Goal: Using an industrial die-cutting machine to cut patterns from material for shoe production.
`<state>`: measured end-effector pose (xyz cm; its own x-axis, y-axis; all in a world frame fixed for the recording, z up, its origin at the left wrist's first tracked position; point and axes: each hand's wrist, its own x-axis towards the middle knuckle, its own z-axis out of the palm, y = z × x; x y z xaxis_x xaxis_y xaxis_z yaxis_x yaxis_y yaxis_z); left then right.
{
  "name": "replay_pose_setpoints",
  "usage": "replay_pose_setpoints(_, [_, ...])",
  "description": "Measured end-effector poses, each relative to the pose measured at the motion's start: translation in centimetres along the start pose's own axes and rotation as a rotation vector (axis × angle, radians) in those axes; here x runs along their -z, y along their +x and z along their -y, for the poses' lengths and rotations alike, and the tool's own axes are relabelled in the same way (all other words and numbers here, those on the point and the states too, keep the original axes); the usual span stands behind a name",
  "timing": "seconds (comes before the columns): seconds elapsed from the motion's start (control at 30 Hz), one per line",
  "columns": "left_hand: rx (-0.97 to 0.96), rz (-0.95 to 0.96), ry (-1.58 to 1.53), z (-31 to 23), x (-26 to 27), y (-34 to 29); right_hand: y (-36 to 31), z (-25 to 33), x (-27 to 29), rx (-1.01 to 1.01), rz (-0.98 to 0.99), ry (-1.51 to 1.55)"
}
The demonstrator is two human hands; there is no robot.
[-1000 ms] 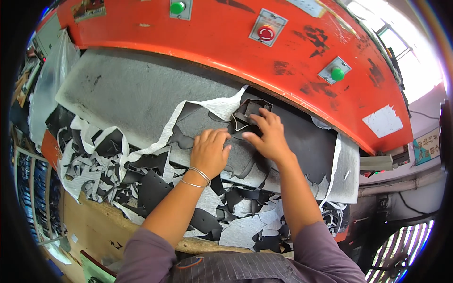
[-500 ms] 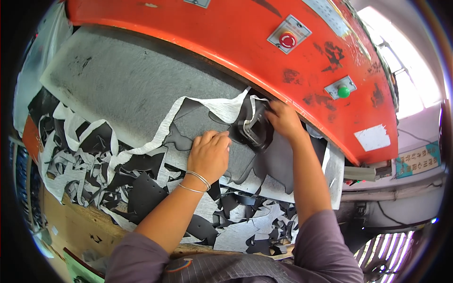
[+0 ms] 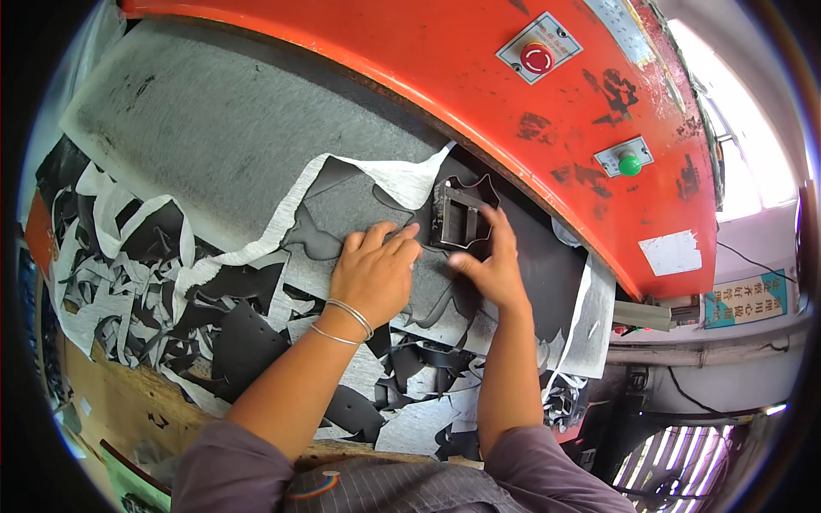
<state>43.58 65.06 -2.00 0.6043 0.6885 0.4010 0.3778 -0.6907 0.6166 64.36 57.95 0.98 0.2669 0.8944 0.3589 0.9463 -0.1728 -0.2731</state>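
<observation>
Head view, from your left: a heap of dark and pale scraps [image 3: 248, 350] lies along the near side of the grey pad [image 3: 214, 111], and a white strip [image 3: 398, 178] winds from the heap up to the far side of the pad. Your left hand [image 3: 376, 267] is palm down over the cut-out part of the dark sheet [image 3: 547, 274], fingers bent and close together; whether it pinches anything beneath, I cannot tell. Just right of it, on the sheet, sits the metal cutting die [image 3: 466, 202], near the front edge of the red machine [image 3: 393, 77]. Its long axis seems to run away from you, its straight side faces left, and a pointed corner of its wavy outline aims at the machine. Your right hand [image 3: 501, 272] is spread at the die's near right corner, thumb well apart from the fingers, fingertips over its right side. Further right, the red button [image 3: 537, 59] bears pale arrow marks, on a plate with small print; then come a green button [image 3: 629, 164], a torn white paper [image 3: 671, 250] and a white-and-teal wall sign [image 3: 746, 301] with rows of dark characters
</observation>
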Motion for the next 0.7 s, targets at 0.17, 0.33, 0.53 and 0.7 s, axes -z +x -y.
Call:
replay_pose_setpoints(0.17, [-0.045, 0.024, -0.01, -0.3, -0.4, 0.0, -1.8, 0.6, -1.9, -0.232, 0.015, 0.082])
replay_pose_setpoints(0.33, [-0.07, 0.031, 0.004, -0.2, -0.9, -0.3, -2.5, 2.3, -2.0, -0.3, -0.06, 0.053])
replay_pose_setpoints(0.53, [-0.087, 0.058, 0.041, -0.2, -1.2, 0.1, -2.9, 2.2, -2.2, -0.22, -0.113, 0.01])
replay_pose_setpoints(0.7, [-0.059, 0.099, 0.029, -0.5, -0.7, 0.3, -3.1, 1.6, -1.9, -0.204, -0.107, 0.052])
